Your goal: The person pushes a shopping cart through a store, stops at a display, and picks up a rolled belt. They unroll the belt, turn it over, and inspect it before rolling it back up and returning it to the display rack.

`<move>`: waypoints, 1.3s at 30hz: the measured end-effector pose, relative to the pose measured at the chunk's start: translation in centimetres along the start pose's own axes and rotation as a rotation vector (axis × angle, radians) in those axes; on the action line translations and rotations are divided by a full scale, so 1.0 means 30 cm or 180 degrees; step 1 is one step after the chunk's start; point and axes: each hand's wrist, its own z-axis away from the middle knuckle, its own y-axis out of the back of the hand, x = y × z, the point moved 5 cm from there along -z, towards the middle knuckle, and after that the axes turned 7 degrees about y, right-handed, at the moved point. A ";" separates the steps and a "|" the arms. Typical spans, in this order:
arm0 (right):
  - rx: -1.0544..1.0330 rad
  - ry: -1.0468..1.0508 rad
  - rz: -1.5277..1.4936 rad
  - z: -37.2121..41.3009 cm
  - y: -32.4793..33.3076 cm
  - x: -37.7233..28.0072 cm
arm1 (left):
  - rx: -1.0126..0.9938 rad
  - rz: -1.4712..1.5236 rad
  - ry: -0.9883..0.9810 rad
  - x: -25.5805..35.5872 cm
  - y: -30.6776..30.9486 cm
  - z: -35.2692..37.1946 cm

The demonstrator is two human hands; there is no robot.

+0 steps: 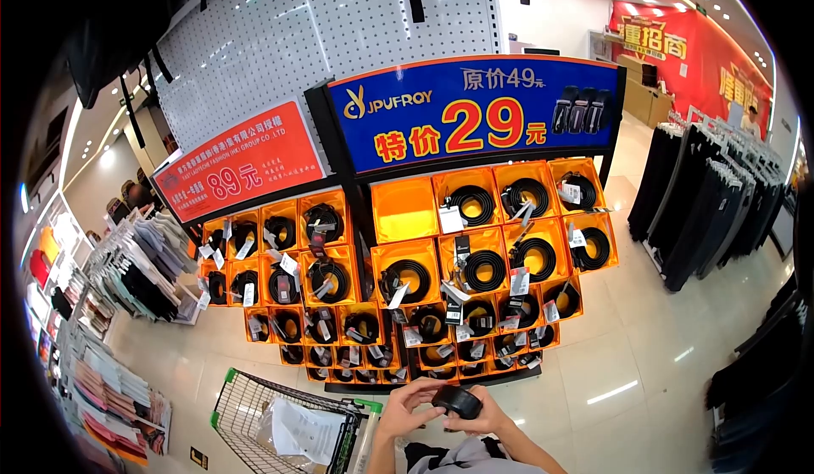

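A coiled black belt (458, 401) is held between my two hands at the bottom middle, in front of the display rack. My right hand (489, 416) grips it from the right, fingers wrapped round its side. On the left side, the fingers of my left hand (410, 408) curl and press against the coil. Facing me are orange boxes with rolled black belts (485, 270) in them, many with white tags. One orange box (404, 209) below the blue sign shows just its lining.
A green-handled wire shopping cart (280, 406) with a plastic-wrapped white item stands left of my hands. Price signs (475, 118) top the rack. Racks of dark trousers (695, 194) stand at right; hanging clothes (140, 262) and folded garments (106, 389) are at left.
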 end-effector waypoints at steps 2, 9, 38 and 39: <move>-0.0074 -0.0062 0.0044 -0.005 -0.001 0.016 | 0.0143 -0.0597 -0.0363 0.057 -0.001 0.005; 0.0018 -0.0477 0.0355 -0.018 -0.038 0.069 | 0.0661 -0.1330 -0.1073 0.103 -0.016 -0.006; -0.0416 -0.0075 0.0505 -0.030 -0.098 0.094 | 0.1815 -0.0071 -0.0672 -0.066 0.046 -0.019; -0.0179 0.0106 0.0524 -0.032 -0.091 0.074 | 0.1668 -0.0182 -0.0619 -0.053 0.034 -0.025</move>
